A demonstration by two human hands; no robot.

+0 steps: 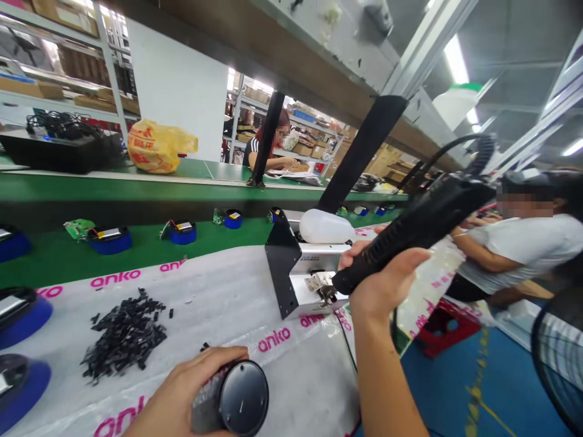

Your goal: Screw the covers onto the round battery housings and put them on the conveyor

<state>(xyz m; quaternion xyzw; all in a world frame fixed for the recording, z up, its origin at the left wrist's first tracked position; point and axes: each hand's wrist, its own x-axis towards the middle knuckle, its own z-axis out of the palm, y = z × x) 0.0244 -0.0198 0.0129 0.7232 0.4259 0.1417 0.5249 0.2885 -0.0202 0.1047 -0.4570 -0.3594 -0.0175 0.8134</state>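
Observation:
My left hand (180,385) is wrapped around a dark cylindrical housing (245,397) at the bottom of the view, its round black end facing me. My right hand (380,291) grips a black electric screwdriver (414,224), with a coiled cable running from its upper end. The screwdriver's lower end is over the front of a silver screw feeder (283,267) with a black side plate; I cannot make out whether its tip touches. On top of the feeder lies a white rounded plastic piece (325,227). Left of it, a pile of small black parts (127,334) is spread on the printed plastic sheet (218,291).
Blue round units (183,232) with batteries and circuit boards line the green belt (146,243). More blue units (22,321) sit at left. Behind are a yellow bag (159,145) and a seated person (268,145). Another person (523,249) and a fan (562,358) are at right.

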